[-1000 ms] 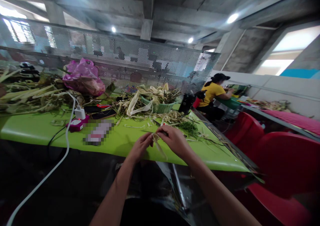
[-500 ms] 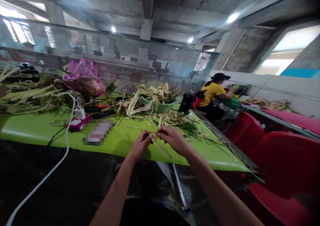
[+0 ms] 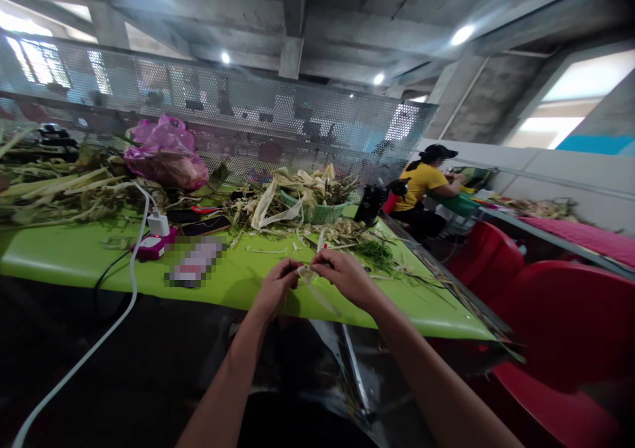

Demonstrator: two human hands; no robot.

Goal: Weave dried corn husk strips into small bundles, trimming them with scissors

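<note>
Above the front of the green-covered table (image 3: pixel 278 244), a pale strip of corn husk (image 3: pixel 306 275) is stretched between my hands, partly folded at the fingertips. My left hand (image 3: pixel 276 288) pinches one side of it, thumb against fingers. My right hand (image 3: pixel 344 276) is closed on its other side, touching or nearly touching the left fingertips. A thin, translucent tail of the husk trails down to the right, blurred. Just beyond stands a green basket (image 3: pixel 322 214) heaped with dry husks (image 3: pixel 317 184), and loose husk scraps lie around it.
On the left are a purple plastic bag (image 3: pixel 166 153), a pile of stalks (image 3: pixel 64 193), a power strip (image 3: pixel 153 244) with a white cable (image 3: pixel 131 272), and a dark phone (image 3: pixel 206 225). Red chairs (image 3: pixel 570 315) stand right; a person in yellow (image 3: pixel 419 186) sits beyond. A perforated screen (image 3: pixel 208 114) runs behind.
My fingers have shifted slightly on the husk, with the right fingertips a bit closer to the left. The trailing tail looks fainter and more blurred. Everything else is about the same.
</note>
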